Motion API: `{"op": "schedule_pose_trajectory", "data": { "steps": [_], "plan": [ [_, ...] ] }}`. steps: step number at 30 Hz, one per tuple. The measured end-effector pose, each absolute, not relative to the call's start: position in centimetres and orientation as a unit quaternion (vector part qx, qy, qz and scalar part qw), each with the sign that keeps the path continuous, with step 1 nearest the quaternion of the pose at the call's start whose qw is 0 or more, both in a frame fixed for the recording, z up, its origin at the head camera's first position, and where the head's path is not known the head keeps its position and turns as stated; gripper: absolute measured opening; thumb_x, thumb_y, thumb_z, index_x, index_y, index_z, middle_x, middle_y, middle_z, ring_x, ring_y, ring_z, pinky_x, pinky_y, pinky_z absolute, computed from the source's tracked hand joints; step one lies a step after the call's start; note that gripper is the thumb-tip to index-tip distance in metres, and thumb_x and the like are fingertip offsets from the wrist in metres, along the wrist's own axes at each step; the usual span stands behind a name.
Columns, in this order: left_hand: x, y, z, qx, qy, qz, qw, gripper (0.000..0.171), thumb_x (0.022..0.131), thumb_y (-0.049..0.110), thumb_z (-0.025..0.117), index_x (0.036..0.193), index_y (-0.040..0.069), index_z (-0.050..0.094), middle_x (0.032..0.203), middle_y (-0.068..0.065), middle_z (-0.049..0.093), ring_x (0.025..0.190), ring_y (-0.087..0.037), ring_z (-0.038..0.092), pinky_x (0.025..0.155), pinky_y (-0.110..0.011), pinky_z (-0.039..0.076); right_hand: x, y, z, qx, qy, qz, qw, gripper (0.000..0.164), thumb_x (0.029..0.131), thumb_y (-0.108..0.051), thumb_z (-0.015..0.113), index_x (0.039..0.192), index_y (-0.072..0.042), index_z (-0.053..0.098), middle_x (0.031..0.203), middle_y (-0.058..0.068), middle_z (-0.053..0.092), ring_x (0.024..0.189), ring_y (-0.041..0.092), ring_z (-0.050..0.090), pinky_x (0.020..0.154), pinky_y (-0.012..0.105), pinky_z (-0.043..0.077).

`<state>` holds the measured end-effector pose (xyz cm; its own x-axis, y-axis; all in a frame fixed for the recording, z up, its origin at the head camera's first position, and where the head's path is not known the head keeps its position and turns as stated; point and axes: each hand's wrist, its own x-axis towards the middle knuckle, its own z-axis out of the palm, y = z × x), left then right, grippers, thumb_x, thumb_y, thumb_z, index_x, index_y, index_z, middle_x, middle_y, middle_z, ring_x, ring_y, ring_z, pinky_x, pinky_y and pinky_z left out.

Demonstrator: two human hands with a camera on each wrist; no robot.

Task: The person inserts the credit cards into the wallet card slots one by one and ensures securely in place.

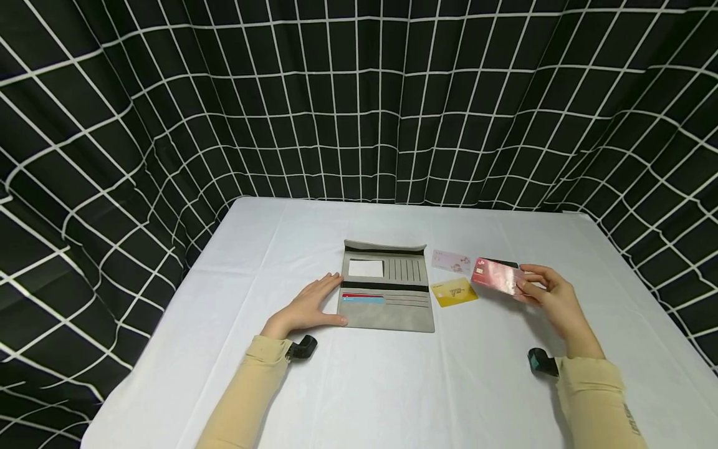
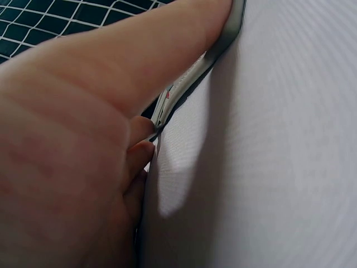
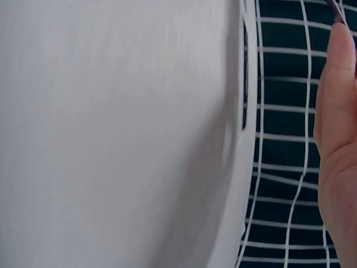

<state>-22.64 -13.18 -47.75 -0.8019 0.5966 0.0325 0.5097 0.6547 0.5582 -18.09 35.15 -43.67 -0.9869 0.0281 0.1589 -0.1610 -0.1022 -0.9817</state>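
A grey wallet (image 1: 387, 318) lies unfolded on the white table, with card slots, a white card (image 1: 366, 269) in its upper half and a light blue card (image 1: 363, 300) in a lower slot; a red edge shows just above the blue one. My left hand (image 1: 307, 307) rests at the wallet's left edge, thumb at the lower corner and fingers extended higher up. In the left wrist view the thumb (image 2: 162, 39) lies along the wallet's edge. Between thumb and fingers my right hand (image 1: 552, 302) pinches a pinkish-red card (image 1: 496, 276), held tilted above the table.
Right of the wallet lie a yellow card (image 1: 454, 292) and a pale pink card (image 1: 451, 261). A dark card (image 1: 503, 263) shows partly behind the red one. Black curtains with a white grid (image 1: 336, 125) surround the table (image 1: 381, 393) at the back and sides.
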Motion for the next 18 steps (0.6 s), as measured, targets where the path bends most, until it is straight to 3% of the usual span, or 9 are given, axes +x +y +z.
{"op": "schedule_pose_trajectory", "data": {
  "steps": [5, 9, 13, 18],
  "plan": [
    [-22.6, -13.1, -47.8, 0.306, 0.907, 0.281, 0.075, 0.097, 0.075, 0.055, 0.068, 0.147, 0.006, 0.024, 0.151, -0.009, 0.021, 0.139, -0.023, 0.011, 0.111, -0.043, 0.009, -18.8, 33.3, -43.4, 0.034, -0.691, 0.72, 0.055, 0.025, 0.088, 0.003, 0.059, 0.111, -0.005, 0.055, 0.092, 0.004, 0.057, 0.072, 0.01, 0.062, 0.066, 0.025, 0.054],
    [-22.6, -13.2, -47.9, 0.302, 0.909, 0.276, 0.08, 0.097, 0.075, 0.056, 0.067, 0.147, 0.008, 0.023, 0.152, -0.007, 0.019, 0.139, -0.02, 0.01, 0.111, -0.04, 0.008, -19.5, 31.1, -42.8, 0.037, -0.732, 0.68, 0.027, 0.03, 0.09, -0.003, 0.06, 0.117, 0.001, 0.048, 0.096, 0.006, 0.054, 0.077, 0.01, 0.059, 0.068, 0.027, 0.055],
    [-22.6, -13.3, -48.0, 0.303, 0.907, 0.281, 0.078, 0.097, 0.075, 0.055, 0.068, 0.147, 0.008, 0.024, 0.151, -0.007, 0.021, 0.139, -0.022, 0.011, 0.111, -0.04, 0.008, -20.1, 28.8, -42.3, 0.057, -0.781, 0.622, -0.005, 0.037, 0.092, -0.005, 0.057, 0.123, 0.008, 0.042, 0.101, 0.014, 0.05, 0.085, 0.009, 0.058, 0.07, 0.029, 0.055],
    [-22.7, -13.3, -48.0, 0.3, 0.911, 0.272, 0.081, 0.097, 0.075, 0.057, 0.067, 0.148, 0.01, 0.023, 0.152, -0.005, 0.019, 0.139, -0.019, 0.01, 0.111, -0.037, 0.007, -20.9, 26.1, -42.1, 0.068, -0.794, 0.603, -0.034, 0.035, 0.091, 0.0, 0.055, 0.121, 0.01, 0.041, 0.104, 0.022, 0.045, 0.084, 0.016, 0.058, 0.071, 0.035, 0.055]
  ]
}}
